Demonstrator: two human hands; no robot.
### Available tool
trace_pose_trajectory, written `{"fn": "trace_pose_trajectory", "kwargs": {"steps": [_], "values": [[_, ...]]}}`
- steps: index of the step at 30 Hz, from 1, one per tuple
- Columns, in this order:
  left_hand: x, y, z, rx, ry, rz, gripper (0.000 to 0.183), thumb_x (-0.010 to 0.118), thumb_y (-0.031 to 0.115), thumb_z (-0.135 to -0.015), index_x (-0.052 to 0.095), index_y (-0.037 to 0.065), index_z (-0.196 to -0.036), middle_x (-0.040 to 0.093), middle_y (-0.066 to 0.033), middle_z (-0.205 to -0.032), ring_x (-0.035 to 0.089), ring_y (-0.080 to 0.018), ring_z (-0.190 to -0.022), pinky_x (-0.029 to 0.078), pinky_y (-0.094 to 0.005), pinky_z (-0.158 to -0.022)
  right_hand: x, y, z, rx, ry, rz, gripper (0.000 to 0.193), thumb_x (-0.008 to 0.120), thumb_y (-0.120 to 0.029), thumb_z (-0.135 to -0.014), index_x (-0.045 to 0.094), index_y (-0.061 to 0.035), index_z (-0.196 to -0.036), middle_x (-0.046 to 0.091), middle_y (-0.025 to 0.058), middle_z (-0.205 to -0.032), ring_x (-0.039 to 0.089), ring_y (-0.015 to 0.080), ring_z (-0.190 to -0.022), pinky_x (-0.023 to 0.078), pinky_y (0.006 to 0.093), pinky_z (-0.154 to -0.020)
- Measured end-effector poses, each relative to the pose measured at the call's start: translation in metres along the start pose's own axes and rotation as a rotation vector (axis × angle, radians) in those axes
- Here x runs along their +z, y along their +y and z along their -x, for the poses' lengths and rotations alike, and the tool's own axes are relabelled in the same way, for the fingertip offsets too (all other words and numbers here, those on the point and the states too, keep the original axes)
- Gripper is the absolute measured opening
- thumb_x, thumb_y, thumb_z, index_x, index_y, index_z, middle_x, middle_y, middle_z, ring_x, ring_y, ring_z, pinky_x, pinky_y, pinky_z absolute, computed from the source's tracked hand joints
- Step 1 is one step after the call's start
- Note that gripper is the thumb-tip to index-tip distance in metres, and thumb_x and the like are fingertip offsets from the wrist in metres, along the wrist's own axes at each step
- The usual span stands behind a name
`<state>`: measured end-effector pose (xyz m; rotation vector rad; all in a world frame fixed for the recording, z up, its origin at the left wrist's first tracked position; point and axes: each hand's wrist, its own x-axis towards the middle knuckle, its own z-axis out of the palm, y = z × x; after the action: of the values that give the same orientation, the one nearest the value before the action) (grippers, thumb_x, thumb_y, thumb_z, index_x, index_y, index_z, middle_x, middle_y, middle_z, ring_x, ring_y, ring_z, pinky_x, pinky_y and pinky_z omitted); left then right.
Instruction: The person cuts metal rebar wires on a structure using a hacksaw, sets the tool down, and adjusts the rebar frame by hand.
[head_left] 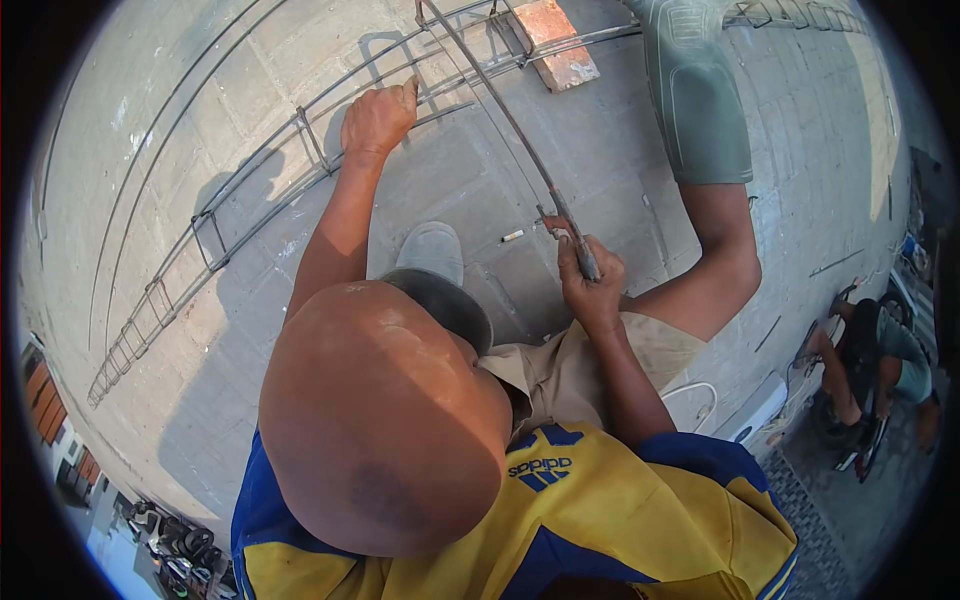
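Observation:
Below me a long rebar cage (215,225) of thin steel rods and square stirrups curves over the paved ground. My left hand (380,118) is closed round its rods, thumb up. A loose rod end sticks out just right of that hand. My right hand (594,282) grips the handle of a long, rusty hacksaw (510,112). Its frame slants up and left across the cage, past the top edge of the picture. A thin line beside the frame looks like the blade; where it meets the rods is hard to make out.
A red brick (550,45) lies under the cage. My bent left knee (385,420) fills the near middle; my right leg (700,130) reaches over the cage's right part. A cigarette butt (512,236) lies on the paving. Motorcycles (175,540) stand lower left; another person (890,360) is at right.

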<state>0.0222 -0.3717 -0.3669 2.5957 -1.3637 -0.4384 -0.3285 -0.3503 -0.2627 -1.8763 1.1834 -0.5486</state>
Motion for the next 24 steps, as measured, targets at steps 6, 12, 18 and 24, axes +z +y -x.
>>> {"fn": "trace_pose_trajectory", "kwargs": {"steps": [6, 12, 18, 24], "values": [[-0.013, -0.007, 0.003, 0.058, 0.018, -0.028, 0.066, 0.035, 0.058, -0.101, 0.075, 0.009, -0.086, 0.071, -0.0228, -0.089, 0.067, -0.0433, -0.088, 0.052, -0.0514, -0.081, -0.008, 0.015, -0.026, 0.238, 0.094, -0.288, 0.026, 0.068, -0.016, -0.093, 0.061, -0.0019, -0.071, 0.055, 0.0001, -0.055, 0.053, 0.0071, -0.051, 0.041, 0.0268, -0.049], [-0.021, -0.001, 0.032, 0.237, -0.067, 0.010, 0.053, 0.039, 0.050, -0.102, 0.063, 0.003, -0.095, 0.067, -0.0278, -0.088, 0.064, -0.0464, -0.088, 0.048, -0.0556, -0.077, -0.045, -0.022, -0.010, -0.148, 0.103, -0.108, 0.023, 0.073, -0.020, -0.091, 0.068, -0.0004, -0.081, 0.055, 0.0015, -0.056, 0.050, 0.0069, -0.051, 0.041, 0.0268, -0.050], [-0.038, 0.015, 0.047, 0.130, -0.056, 0.003, 0.049, 0.043, 0.047, -0.102, 0.063, 0.003, -0.098, 0.066, -0.0309, -0.091, 0.063, -0.0495, -0.092, 0.047, -0.0569, -0.078, -0.034, -0.043, 0.007, 0.039, 0.023, -0.268, 0.027, 0.072, -0.026, -0.091, 0.069, 0.0001, -0.084, 0.053, 0.0034, -0.057, 0.048, 0.0088, -0.053, 0.040, 0.0298, -0.051], [-0.065, 0.026, 0.079, 0.110, 0.067, 0.031, 0.045, 0.048, 0.047, -0.098, 0.066, 0.006, -0.092, 0.068, -0.0269, -0.089, 0.063, -0.0483, -0.088, 0.048, -0.0559, -0.076, -0.050, -0.054, 0.025, 0.038, 0.056, -0.397, 0.035, 0.071, -0.029, -0.093, 0.063, -0.0021, -0.073, 0.054, -0.0002, -0.058, 0.048, 0.0062, -0.053, 0.037, 0.0258, -0.050]]}}
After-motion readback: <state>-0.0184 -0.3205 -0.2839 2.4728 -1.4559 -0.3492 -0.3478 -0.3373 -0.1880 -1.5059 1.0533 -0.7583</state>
